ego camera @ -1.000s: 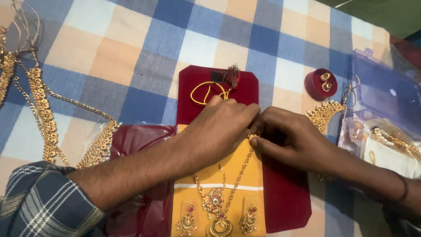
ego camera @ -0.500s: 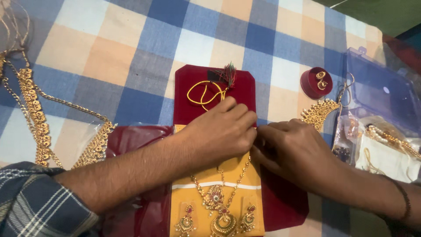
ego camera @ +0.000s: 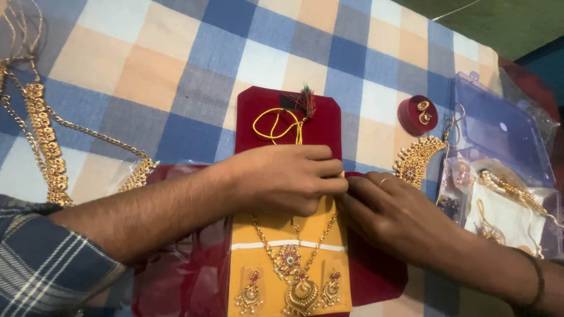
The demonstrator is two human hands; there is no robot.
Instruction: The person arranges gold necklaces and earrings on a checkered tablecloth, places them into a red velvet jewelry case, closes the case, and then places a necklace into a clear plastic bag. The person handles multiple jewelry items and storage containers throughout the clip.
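Gold necklace set [ego camera: 292,267] with two earrings already lying on yellow card [ego camera: 282,235] at 6 o'clock; upper chain ends seemingly not yet fixed. Left hand [ego camera: 281,179] lying knuckles-up over card top, fingers curled together, pinching chain. Right hand [ego camera: 390,214] meeting it from 3 o'clock, fingertips pressing together at same spot. Yellow cord [ego camera: 276,124] trailing on maroon velvet card [ego camera: 288,114] at 12 o'clock.

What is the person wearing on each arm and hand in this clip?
The left hand is bare, with no ring showing; its forearm is uncovered up to a rolled blue plaid sleeve with pale stripes. The right hand wears a thin ring and a dark wristband; no sleeve shows.
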